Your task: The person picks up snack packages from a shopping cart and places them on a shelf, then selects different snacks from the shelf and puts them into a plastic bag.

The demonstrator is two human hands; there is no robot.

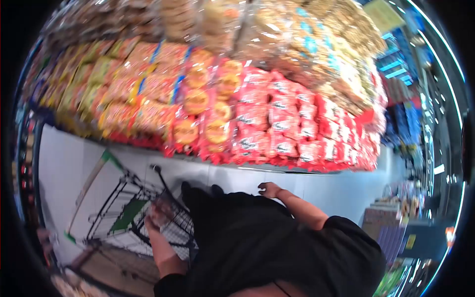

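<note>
My left hand (151,221) is at the lower left, above the wire basket of a shopping cart (127,216). It is closed on a blurred, see-through package (162,212) with a pinkish tint; its contents cannot be made out. My right hand (268,189) hangs in front of my body with loosely bent fingers slightly apart, holding nothing. Beyond it stands the snack display, where red packets (284,126) with white and black print lie in stacked rows.
Yellow-and-red snack packs (198,101) fill the display's middle, with clear bags (282,39) piled higher behind. Pale floor (232,177) runs between me and the display. Purple and grey boxes (393,242) stand at the right. A cardboard-brown surface (116,267) lies below the cart.
</note>
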